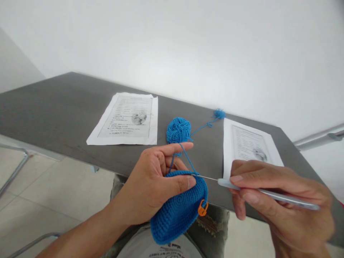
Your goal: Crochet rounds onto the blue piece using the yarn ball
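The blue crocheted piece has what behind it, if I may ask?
Past the blue crocheted yarn piece show the dark grey table, ripped jeans and a pale printed shirt. The left hand's fingers partly pass behind it; anything covered cannot be seen.

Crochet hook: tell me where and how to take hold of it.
Likely best pinched by its thick handle, from the right, as the right hand has it: the thin metal shaft points left, meeting the blue crocheted piece at its upper edge.
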`<state>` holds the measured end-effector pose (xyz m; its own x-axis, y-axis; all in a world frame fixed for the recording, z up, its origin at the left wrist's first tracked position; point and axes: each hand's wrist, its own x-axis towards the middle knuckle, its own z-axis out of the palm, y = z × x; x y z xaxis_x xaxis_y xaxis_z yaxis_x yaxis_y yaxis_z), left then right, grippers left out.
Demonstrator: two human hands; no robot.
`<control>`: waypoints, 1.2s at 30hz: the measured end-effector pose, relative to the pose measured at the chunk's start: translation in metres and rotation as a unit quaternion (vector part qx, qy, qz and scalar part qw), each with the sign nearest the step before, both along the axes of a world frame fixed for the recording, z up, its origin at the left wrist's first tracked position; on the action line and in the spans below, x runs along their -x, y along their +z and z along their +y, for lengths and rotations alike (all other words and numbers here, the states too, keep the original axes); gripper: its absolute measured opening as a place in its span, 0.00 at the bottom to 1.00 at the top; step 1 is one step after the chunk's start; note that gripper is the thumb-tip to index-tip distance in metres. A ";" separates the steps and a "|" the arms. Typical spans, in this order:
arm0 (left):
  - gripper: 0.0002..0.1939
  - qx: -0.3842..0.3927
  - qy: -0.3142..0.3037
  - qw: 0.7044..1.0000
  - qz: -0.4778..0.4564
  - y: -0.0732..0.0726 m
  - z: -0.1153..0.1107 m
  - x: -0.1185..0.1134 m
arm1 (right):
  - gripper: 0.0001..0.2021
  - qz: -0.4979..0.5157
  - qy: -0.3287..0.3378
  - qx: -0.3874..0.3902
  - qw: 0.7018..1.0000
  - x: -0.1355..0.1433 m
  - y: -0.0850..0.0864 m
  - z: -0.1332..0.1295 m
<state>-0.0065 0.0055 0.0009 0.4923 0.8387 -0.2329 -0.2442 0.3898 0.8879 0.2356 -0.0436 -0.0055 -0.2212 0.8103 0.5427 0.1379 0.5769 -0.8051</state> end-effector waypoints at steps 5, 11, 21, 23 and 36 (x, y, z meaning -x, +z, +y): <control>0.38 -0.042 0.030 0.997 0.058 0.004 -0.001 -0.002 | 0.15 -0.036 -0.089 -0.016 0.995 0.018 0.006 -0.013; 0.36 -0.096 0.078 0.987 0.102 0.006 -0.009 -0.005 | 0.14 -0.133 -0.148 -0.062 0.978 0.022 0.016 -0.023; 0.34 -0.179 0.128 0.964 0.153 -0.004 -0.016 -0.010 | 0.10 -0.193 -0.199 -0.086 0.957 0.029 0.014 -0.030; 0.32 -0.213 0.125 0.954 0.171 -0.006 -0.018 -0.009 | 0.08 -0.173 -0.222 -0.096 0.955 0.035 0.011 -0.031; 0.26 -0.301 0.125 0.914 0.243 -0.016 -0.020 -0.010 | 0.18 -0.124 -0.209 -0.145 0.959 0.064 -0.030 -0.014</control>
